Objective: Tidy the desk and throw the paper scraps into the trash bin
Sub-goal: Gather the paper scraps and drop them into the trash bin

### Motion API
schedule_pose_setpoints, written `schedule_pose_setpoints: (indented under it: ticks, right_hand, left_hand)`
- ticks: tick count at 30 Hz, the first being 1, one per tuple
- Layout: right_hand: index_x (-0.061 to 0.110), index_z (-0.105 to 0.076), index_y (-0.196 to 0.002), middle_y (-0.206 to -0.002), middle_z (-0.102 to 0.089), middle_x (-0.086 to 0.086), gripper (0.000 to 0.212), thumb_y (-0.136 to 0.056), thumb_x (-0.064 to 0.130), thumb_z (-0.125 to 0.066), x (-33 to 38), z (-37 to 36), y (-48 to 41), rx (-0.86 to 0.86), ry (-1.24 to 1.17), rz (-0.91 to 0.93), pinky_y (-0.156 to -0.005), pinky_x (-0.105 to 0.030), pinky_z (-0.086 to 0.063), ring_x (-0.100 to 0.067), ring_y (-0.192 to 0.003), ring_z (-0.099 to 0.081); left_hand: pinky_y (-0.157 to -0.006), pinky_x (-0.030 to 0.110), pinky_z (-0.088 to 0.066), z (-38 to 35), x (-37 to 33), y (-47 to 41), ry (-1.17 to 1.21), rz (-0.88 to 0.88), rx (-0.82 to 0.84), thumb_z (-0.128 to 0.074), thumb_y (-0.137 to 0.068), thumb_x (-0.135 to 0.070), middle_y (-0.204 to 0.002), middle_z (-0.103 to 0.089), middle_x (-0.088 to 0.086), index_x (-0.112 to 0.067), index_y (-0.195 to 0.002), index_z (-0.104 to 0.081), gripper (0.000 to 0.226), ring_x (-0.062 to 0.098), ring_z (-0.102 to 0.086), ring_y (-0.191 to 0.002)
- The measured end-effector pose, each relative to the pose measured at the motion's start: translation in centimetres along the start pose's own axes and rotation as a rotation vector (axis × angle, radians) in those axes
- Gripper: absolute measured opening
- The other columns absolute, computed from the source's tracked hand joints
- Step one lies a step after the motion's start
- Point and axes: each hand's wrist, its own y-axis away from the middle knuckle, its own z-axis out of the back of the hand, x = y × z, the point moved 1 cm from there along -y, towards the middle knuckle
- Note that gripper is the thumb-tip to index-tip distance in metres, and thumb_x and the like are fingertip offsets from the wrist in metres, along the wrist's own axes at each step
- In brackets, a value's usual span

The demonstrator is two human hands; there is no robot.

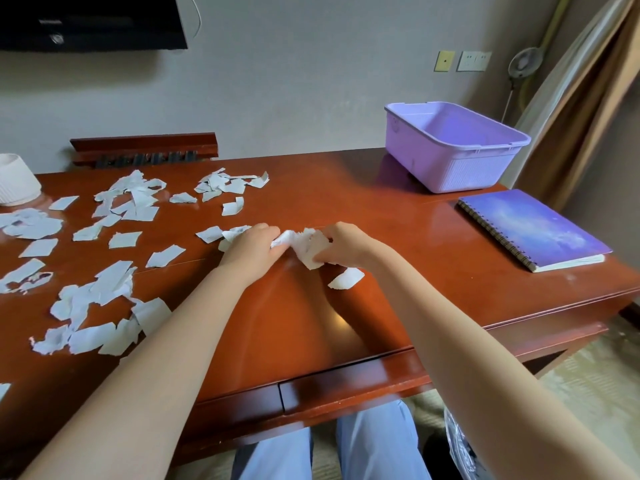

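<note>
A bunch of white paper scraps (303, 244) sits at the middle of the red-brown wooden desk (433, 268), pinched from both sides. My left hand (250, 244) grips its left end and my right hand (343, 244) grips its right end. One loose scrap (346, 278) lies just under my right wrist. Many more torn scraps (104, 299) are scattered over the left half of the desk, with a further cluster (228, 184) toward the back. A bin lined with a clear plastic bag (459, 445) shows partly on the floor at the lower right.
An empty purple plastic tub (453, 147) stands at the back right of the desk. In front of it lies a purple spiral notebook (530, 228). A white ribbed object (15, 181) sits at the far left edge. A wooden rack (145, 150) stands against the wall.
</note>
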Motion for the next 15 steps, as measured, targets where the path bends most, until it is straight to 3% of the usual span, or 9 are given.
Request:
schedule_pose_setpoints:
  ticks: [2,4,6,10,13,15]
  right_hand:
    - [0.019,-0.051,-0.072,-0.075,-0.055,-0.002,0.014,-0.082,0.013,-0.058,-0.1,0.1,0.2,-0.057,-0.055,0.015,-0.056,-0.027,-0.04,-0.021,-0.067,-0.051]
    - [0.024,-0.049,-0.073,-0.076,-0.06,-0.004,0.018,-0.086,0.011,-0.052,-0.4,0.2,0.3,-0.137,-0.146,0.02,-0.052,-0.026,-0.043,-0.022,-0.059,-0.054]
    - [0.02,-0.05,-0.081,-0.073,-0.06,-0.003,0.011,-0.087,0.011,-0.048,-0.8,0.4,0.3,-0.212,-0.246,0.0,-0.046,-0.024,-0.04,-0.018,-0.052,-0.051]
    - [0.016,-0.052,-0.082,-0.083,-0.06,-0.007,0.005,-0.084,0.012,-0.05,-0.7,0.6,0.8,-0.356,-0.434,-0.006,-0.053,-0.028,-0.041,-0.015,-0.055,-0.047]
    - [0.01,-0.047,-0.071,-0.077,-0.054,-0.008,0.013,-0.083,0.013,-0.051,-0.1,1.1,1.7,-0.4,-0.521,0.007,-0.057,-0.031,-0.038,-0.021,-0.057,-0.041]
    - [0.004,-0.053,-0.079,-0.077,-0.053,-0.008,0.01,-0.083,0.013,-0.053,0.0,1.3,1.8,-0.433,-0.574,0.023,-0.052,-0.026,-0.036,-0.018,-0.055,-0.04]
  left_hand:
    - [-0.08,0.03,-0.051,0.5,-0.1,0.0,0.093,0.101,0.014,-0.044,-0.098,-0.029,-0.124,-0.058,0.011,-0.011,-0.125,-0.053,0.034,0.025,-0.059,-0.106]
    - [-0.064,0.023,-0.049,1.0,0.0,-0.1,0.218,0.127,-0.01,-0.047,-0.097,-0.027,-0.116,-0.062,0.012,-0.009,-0.118,-0.056,0.029,0.02,-0.059,-0.092]
    - [-0.058,0.018,-0.043,1.8,0.0,0.1,0.315,0.158,-0.038,-0.046,-0.097,-0.03,-0.118,-0.06,0.012,-0.008,-0.12,-0.055,0.033,0.021,-0.058,-0.093]
    - [-0.07,0.026,-0.045,3.0,-0.4,0.4,0.47,0.199,-0.097,-0.047,-0.096,-0.032,-0.121,-0.057,0.013,-0.006,-0.126,-0.053,0.039,0.024,-0.055,-0.106]
    - [-0.078,0.03,-0.047,3.6,-0.7,0.6,0.611,0.224,-0.136,-0.049,-0.095,-0.035,-0.108,-0.055,0.007,-0.013,-0.111,-0.056,0.027,0.023,-0.054,-0.102]
    - [-0.085,0.033,-0.05,4.1,-1.3,0.7,0.674,0.24,-0.144,-0.05,-0.094,-0.037,-0.117,-0.058,0.009,-0.011,-0.119,-0.056,0.037,0.024,-0.055,-0.109]
